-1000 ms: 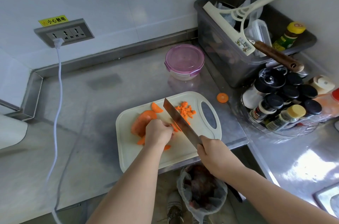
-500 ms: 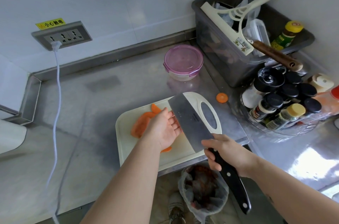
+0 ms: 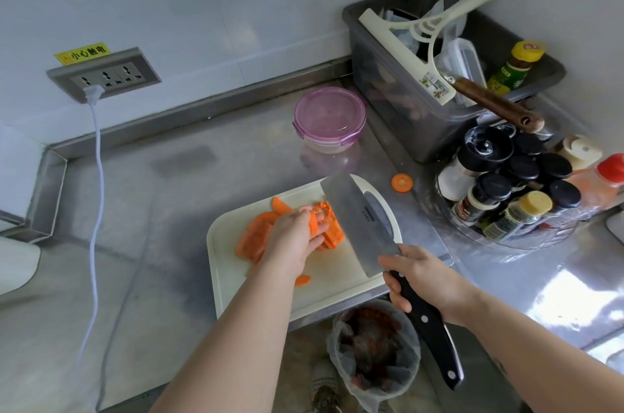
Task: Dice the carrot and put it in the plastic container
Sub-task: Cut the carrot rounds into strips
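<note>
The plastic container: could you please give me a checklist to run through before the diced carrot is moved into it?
1. Container open: not ok. The purple lid sits on the plastic container.
2. Cleaver held firmly: ok. The right hand grips the handle of the cleaver.
3. Dice gathered: cannot tell. The left hand covers part of the diced carrot.
4. All carrot diced: not ok. Uncut carrot slices lie on the cutting board.
5. Nothing astray: not ok. A round carrot slice lies on the counter.
</note>
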`<state>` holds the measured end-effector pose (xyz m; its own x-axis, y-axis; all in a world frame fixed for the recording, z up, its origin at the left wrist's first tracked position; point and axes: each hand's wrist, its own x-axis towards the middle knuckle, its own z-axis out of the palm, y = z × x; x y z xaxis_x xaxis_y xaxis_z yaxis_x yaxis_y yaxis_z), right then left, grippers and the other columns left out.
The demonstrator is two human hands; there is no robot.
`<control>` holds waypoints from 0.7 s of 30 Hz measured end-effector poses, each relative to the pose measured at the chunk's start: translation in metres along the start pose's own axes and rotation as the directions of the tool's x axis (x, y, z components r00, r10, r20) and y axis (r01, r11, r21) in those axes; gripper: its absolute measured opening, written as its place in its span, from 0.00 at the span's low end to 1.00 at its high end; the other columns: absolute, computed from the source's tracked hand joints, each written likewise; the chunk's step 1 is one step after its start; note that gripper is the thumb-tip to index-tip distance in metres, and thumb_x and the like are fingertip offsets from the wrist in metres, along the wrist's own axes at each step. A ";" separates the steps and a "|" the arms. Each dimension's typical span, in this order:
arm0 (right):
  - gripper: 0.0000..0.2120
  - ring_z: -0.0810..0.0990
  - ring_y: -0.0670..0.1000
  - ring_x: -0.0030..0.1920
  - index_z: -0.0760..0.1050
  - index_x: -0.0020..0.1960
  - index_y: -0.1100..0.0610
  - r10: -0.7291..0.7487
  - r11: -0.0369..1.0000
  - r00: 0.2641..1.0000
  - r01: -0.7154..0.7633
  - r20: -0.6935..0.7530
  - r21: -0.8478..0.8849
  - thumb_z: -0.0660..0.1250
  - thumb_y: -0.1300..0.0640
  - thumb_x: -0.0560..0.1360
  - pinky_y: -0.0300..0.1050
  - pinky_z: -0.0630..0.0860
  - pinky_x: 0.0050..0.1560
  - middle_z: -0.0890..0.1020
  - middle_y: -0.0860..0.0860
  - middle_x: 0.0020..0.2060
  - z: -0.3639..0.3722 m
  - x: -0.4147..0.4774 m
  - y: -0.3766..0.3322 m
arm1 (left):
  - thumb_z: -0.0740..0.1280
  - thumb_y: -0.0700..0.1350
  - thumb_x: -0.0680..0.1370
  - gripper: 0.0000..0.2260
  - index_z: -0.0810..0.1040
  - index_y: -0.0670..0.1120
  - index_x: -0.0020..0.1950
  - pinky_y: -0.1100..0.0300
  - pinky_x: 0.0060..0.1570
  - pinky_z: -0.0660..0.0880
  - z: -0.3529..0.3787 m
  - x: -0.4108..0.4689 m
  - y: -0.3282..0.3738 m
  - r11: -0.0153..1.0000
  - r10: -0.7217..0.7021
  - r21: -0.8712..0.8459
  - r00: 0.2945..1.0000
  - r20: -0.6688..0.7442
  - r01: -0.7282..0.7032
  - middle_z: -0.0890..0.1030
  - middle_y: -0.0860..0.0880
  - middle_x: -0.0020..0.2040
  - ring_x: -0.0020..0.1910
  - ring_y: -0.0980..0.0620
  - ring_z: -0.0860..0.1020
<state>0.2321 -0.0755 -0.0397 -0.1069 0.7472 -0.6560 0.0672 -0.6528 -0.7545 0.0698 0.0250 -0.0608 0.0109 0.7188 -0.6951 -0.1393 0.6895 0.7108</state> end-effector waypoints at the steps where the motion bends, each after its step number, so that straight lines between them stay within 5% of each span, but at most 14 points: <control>1: 0.08 0.66 0.52 0.21 0.63 0.42 0.59 0.002 1.000 1.000 -0.002 -0.016 0.006 0.57 0.62 0.79 0.41 0.66 0.27 0.70 0.53 0.26 -0.002 0.001 0.001 | 0.58 0.39 0.82 0.07 0.73 0.44 0.57 0.60 0.44 0.77 0.001 0.001 -0.001 0.991 0.075 0.116 0.997 -0.023 -0.072 0.79 0.46 0.48 0.39 0.53 0.79; 4: 0.06 0.66 0.52 0.21 0.63 0.44 0.59 0.001 1.000 0.999 -0.001 -0.037 0.012 0.58 0.63 0.79 0.41 0.66 0.27 0.70 0.53 0.26 -0.006 0.002 0.003 | 0.60 0.38 0.81 0.09 0.74 0.42 0.60 0.61 0.41 0.77 0.003 0.010 -0.003 0.906 0.240 0.367 0.970 -0.034 -0.211 0.81 0.49 0.46 0.37 0.57 0.80; 8: 0.05 0.67 0.52 0.21 0.64 0.45 0.60 -0.019 1.000 0.999 0.018 -0.046 -0.024 0.57 0.63 0.79 0.40 0.67 0.27 0.70 0.53 0.26 -0.009 0.001 0.004 | 0.63 0.39 0.79 0.04 0.77 0.45 0.50 0.66 0.37 0.73 0.009 0.012 -0.001 0.764 0.364 0.570 0.932 0.004 -0.301 0.83 0.49 0.44 0.41 0.54 0.80; 12: 0.03 0.67 0.51 0.21 0.65 0.46 0.61 -0.022 1.000 0.999 0.021 -0.048 -0.017 0.57 0.63 0.79 0.39 0.68 0.27 0.71 0.52 0.26 -0.012 0.000 0.004 | 0.63 0.35 0.79 0.06 0.77 0.44 0.45 0.72 0.23 0.71 0.013 0.013 -0.004 0.753 0.347 0.578 0.936 0.058 -0.315 0.78 0.53 0.29 0.21 0.63 0.75; 21: 0.05 0.67 0.50 0.20 0.65 0.44 0.62 -0.038 0.998 0.998 0.036 -0.046 -0.042 0.56 0.64 0.79 0.36 0.67 0.24 0.70 0.52 0.25 -0.017 -0.003 0.001 | 0.66 0.37 0.78 0.02 0.79 0.42 0.47 0.67 0.21 0.70 0.019 0.014 -0.005 0.578 0.359 0.739 0.921 0.151 -0.346 0.77 0.48 0.32 0.20 0.59 0.73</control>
<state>0.2492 -0.0766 -0.0391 -0.0638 0.7765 -0.6269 0.1049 -0.6195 -0.7780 0.0891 0.0327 -0.0721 0.1092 0.9229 -0.3692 0.6473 0.2158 0.7310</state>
